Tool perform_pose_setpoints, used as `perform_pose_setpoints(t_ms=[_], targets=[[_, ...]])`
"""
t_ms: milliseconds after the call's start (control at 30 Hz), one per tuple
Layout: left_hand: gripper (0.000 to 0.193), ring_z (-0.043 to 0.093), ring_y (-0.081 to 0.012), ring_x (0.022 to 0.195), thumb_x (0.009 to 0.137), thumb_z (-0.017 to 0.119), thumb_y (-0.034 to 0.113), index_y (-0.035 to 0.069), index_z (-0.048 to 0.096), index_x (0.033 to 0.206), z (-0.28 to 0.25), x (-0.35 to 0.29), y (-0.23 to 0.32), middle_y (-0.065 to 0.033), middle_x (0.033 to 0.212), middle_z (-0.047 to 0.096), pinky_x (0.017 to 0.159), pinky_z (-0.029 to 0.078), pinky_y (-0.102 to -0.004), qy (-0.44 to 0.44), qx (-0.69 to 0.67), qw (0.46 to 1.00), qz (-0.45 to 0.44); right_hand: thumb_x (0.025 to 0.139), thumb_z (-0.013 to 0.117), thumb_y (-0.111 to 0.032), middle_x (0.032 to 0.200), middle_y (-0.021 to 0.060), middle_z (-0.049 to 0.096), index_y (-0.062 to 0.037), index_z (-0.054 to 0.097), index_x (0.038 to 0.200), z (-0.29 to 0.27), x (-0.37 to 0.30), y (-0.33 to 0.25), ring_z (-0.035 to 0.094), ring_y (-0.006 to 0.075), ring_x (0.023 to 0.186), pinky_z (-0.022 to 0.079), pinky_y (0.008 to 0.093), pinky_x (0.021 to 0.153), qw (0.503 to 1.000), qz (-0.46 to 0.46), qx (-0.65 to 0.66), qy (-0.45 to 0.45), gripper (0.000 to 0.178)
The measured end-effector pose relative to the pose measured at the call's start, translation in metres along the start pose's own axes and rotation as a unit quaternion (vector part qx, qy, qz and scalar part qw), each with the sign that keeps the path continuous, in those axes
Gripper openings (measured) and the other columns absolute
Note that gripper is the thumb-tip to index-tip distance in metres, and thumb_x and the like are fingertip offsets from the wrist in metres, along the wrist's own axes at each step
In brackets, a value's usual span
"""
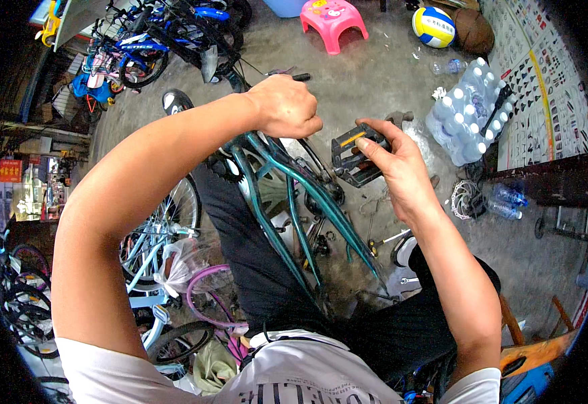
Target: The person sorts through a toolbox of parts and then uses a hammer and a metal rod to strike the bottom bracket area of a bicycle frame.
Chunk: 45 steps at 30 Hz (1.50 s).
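Note:
In front of me, between my legs, a dark teal bicycle frame (307,178) stands with its bare tubes pointing toward me. My left hand (284,104) is closed in a fist above the frame's far end, and whatever it grips is hidden by the fingers. A short black handle-like end (301,77) shows just beyond the knuckles. On the right, my right hand (398,158) holds a black bicycle pedal (356,176) with a yellow reflector, thumb on its near face. A toothed chainring (225,170) sits on the frame's left, below my left forearm.
Tools, including a screwdriver (388,239) and a spanner (410,280), lie on the floor near my right foot. Shrink-wrapped bottles (465,111), a brake disc (467,200), a ball (434,27) and a pink stool (334,23) stand around. Bicycles (153,47) crowd the left.

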<state>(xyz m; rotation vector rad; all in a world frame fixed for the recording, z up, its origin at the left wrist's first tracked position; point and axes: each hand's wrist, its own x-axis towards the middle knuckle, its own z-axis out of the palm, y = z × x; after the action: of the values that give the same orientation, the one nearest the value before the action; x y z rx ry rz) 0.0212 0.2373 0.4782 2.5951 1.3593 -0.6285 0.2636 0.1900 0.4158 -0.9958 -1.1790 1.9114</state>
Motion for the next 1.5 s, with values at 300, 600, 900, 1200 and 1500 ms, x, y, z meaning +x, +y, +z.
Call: perform_pose_setpoints(t_ms=[300,600,900,1200,1500], targets=[[0.048,0.067,-0.0449,0.074,0.089,0.047,0.038,0.001,0.069,0.068,0.005,0.003,-0.001,-0.0246,0.074,0.068,0.075,0.054,-0.0516,-0.039,0.004,0.999,-0.011,0.096,0.068,-0.019,0.11,0.0056,0.067,-0.001,0.06,0.133,-0.001,0.0,0.001,0.061,0.012,0.098,0.047,0.0286,0.089,1.0,0.002,0.002,-0.003,0.043],[0.027,0.063,-0.0395,0.074,0.089,0.055,0.026,0.004,0.061,0.075,0.014,-0.005,0.003,-0.0163,0.073,0.063,0.07,0.051,-0.0514,0.128,-0.057,0.989,0.033,0.094,0.069,-0.016,0.107,0.0044,0.068,-0.0009,0.062,0.13,0.0,0.001,0.004,0.06,0.0115,0.091,0.049,0.0267,0.083,1.0,-0.003,-0.015,0.014,0.04],[0.049,0.06,-0.0383,0.062,0.095,0.061,0.045,0.006,0.061,0.065,-0.015,-0.023,0.013,-0.0124,0.064,0.06,0.055,0.048,-0.0486,0.107,-0.03,0.994,0.011,0.095,0.069,-0.021,0.118,0.0082,0.062,-0.0025,0.055,0.138,-0.004,0.003,0.006,0.061,0.0142,0.096,0.049,0.0305,0.085,1.0,-0.021,0.011,0.019,0.049],[0.063,0.048,-0.0292,0.047,0.095,0.06,0.055,0.0,0.062,0.065,-0.001,-0.031,-0.033,-0.0174,0.054,0.051,0.052,0.041,-0.0452,0.194,-0.161,0.953,-0.169,0.095,0.067,-0.027,0.127,0.0101,0.056,-0.0048,0.048,0.143,-0.007,-0.018,-0.028,0.064,0.0187,0.101,0.05,0.0341,0.088,0.996,0.009,0.057,-0.065,0.056],[0.045,0.052,-0.0166,0.062,0.104,0.054,0.037,-0.001,0.062,0.081,-0.027,-0.066,0.09,-0.0139,0.063,0.055,0.061,0.045,-0.0375,0.507,-0.351,0.718,-0.324,0.09,0.071,-0.04,0.13,0.0073,0.053,-0.0048,0.051,0.137,-0.001,-0.03,-0.031,0.058,0.0185,0.112,0.046,0.0356,0.097,0.98,-0.149,0.04,-0.125,0.062]])
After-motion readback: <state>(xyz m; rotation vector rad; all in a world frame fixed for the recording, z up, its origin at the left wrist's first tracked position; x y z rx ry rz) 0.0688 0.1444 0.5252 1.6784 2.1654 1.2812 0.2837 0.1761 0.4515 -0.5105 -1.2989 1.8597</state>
